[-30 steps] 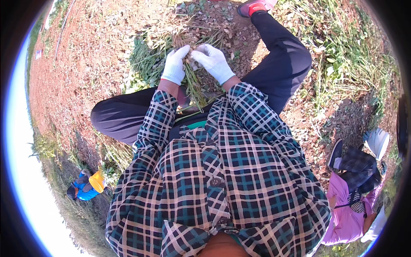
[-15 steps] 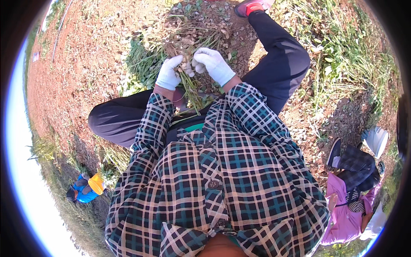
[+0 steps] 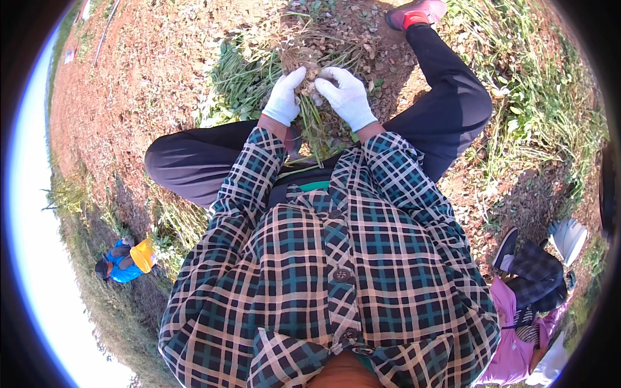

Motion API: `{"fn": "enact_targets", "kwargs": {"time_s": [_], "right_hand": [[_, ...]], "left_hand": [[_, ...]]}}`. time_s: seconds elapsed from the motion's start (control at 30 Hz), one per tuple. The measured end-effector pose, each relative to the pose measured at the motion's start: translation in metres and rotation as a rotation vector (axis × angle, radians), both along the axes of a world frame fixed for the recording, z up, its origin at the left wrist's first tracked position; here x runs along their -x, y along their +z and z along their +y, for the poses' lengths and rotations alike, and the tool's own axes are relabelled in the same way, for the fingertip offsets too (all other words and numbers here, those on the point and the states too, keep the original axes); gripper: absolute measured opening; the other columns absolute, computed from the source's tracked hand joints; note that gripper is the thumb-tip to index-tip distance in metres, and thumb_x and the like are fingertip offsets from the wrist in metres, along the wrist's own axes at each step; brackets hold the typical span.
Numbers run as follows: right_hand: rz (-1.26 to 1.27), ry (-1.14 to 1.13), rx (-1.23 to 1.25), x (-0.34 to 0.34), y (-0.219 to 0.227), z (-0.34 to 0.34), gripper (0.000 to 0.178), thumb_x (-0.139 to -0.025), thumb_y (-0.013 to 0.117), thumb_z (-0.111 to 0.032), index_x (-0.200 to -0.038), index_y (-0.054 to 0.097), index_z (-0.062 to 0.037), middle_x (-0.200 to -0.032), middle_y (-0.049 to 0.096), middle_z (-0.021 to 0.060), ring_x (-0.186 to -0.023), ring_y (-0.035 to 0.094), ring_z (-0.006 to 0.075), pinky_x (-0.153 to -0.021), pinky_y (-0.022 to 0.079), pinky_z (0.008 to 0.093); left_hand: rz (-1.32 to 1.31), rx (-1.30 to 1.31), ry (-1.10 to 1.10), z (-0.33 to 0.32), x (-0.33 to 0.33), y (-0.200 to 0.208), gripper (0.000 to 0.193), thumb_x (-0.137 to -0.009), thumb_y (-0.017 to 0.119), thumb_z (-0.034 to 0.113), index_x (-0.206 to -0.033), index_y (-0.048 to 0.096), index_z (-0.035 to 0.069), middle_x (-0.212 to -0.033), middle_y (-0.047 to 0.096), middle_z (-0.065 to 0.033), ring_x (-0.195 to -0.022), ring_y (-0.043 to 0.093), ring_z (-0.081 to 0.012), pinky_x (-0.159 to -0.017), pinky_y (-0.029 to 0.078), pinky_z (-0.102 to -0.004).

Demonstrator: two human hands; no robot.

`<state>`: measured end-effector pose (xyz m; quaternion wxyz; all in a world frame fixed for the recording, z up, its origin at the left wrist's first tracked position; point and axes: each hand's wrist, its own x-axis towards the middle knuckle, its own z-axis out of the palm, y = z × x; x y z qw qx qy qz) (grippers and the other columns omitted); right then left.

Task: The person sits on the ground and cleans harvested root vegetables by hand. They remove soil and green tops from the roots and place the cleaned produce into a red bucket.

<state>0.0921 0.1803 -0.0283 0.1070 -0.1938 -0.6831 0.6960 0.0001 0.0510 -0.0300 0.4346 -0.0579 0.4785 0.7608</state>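
1. Plant bunch: held between the bent legs, stems trailed down toward the lap, brown root clump turned away from the body.
2. Left hand, white-gloved: closed around the bunch just below the roots; this hold has been kept over the last second.
3. Right hand, white-gloved: fingers curled, thumb and fingertips brought up beside the root clump; whether anything is pinched cannot be told.
4. Change noted: the space between the hands, widened half a second ago, has been slightly narrowed; the whole view has also been shifted a little.
5. Bearing on the work, as judged: attention is kept at the root end by both hands, and the handling of this bunch is not finished.
6. Green plant heap: laid on the soil just beyond the left hand, leaves and stems loosely tangled.
7. Co-workers: one clad in blue with a yellow object, at left; one clad in purple, at lower right; both well apart.
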Motion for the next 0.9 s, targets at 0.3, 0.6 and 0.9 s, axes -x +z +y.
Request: {"fn": "enact_targets", "kwargs": {"time_s": [0.3, 0.6, 0.9], "right_hand": [[-0.068, 0.244, -0.373, 0.002, -0.016, 0.008, 0.03, -0.081, 0.057, -0.032, -0.087, 0.065, -0.0035, -0.074, 0.064, 0.0161, -0.073, 0.063, 0.0314, -0.067, 0.049, 0.0375], [-0.097, 0.537, 0.392, -0.019, 0.024, 0.025, 0.028, -0.086, 0.047, -0.013, -0.108, 0.061, -0.0018, -0.076, 0.062, 0.0011, -0.064, 0.056, 0.0062, -0.058, 0.043, 0.0194], [-0.069, 0.143, 0.182, 0.001, -0.001, 0.005, 0.023, -0.086, 0.063, -0.022, -0.094, 0.065, -0.0006, -0.079, 0.065, 0.0031, -0.067, 0.06, 0.0115, -0.062, 0.048, 0.0253]], "left_hand": [[0.009, 0.156, -0.002, -0.001, -0.003, -0.009, 0.017, -0.082, 0.062, 0.01, -0.097, 0.061, 0.002, -0.076, 0.062, -0.0058, -0.059, 0.058, -0.0157, -0.055, 0.05, -0.0316], [-0.109, 0.163, 0.235, -0.019, 0.015, -0.019, 0.021, -0.085, 0.058, 0.021, -0.088, 0.059, 0.0, -0.067, 0.057, -0.0071, -0.058, 0.057, -0.0222, -0.055, 0.051, -0.0392], [-0.057, 0.126, -0.015, -0.013, 0.008, -0.012, 0.023, -0.089, 0.057, 0.023, -0.1, 0.061, 0.003, -0.084, 0.065, -0.006, -0.072, 0.063, -0.0204, -0.063, 0.053, -0.0339]]}}
